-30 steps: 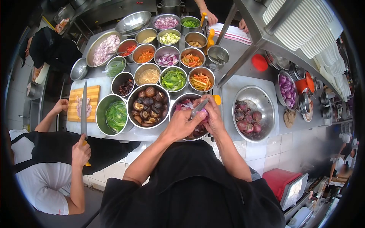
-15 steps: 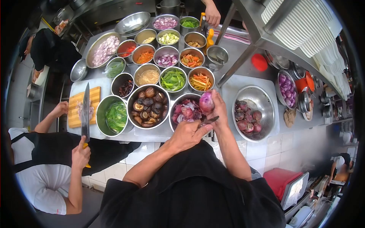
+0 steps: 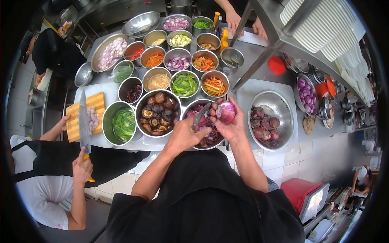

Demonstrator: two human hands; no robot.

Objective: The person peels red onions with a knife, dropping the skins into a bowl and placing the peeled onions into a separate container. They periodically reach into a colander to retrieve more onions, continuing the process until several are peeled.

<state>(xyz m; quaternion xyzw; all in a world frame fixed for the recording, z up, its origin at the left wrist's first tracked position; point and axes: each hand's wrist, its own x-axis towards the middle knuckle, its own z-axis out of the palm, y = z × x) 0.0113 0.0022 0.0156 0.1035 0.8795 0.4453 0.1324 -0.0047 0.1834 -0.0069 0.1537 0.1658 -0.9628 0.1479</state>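
A small knife (image 3: pixel 201 115) is in my left hand (image 3: pixel 184 135), its blade pointing up over a metal pot (image 3: pixel 219 142) of red onion skins (image 3: pixel 210 136). My right hand (image 3: pixel 234 127) holds a partly peeled red onion (image 3: pixel 226 112) at the pot's right side, palm turned up and fingers curled around the bulb. The blade tip is close to the onion's left side. Right of my hands, a perforated steel colander (image 3: pixel 282 117) contains several unpeeled red onions (image 3: pixel 265 128). To the left stands a pot of dark mushrooms (image 3: pixel 158 113).
Pots of cut vegetables (image 3: pixel 184 84) crowd the counter. At left, a co-worker holds a large knife (image 3: pixel 84 123) and a cutting board (image 3: pixel 75 121) with chopped pieces. A bowl of peeled onions (image 3: pixel 306 95) stands at right beneath a plate shelf (image 3: pixel 269 38). Another person's hands (image 3: pixel 234 20) show across the counter.
The knife has swung from the onion's underside to over the pot. My right hand has turned palm up with the onion. The co-worker's board is tilted and the hands opposite have shifted.
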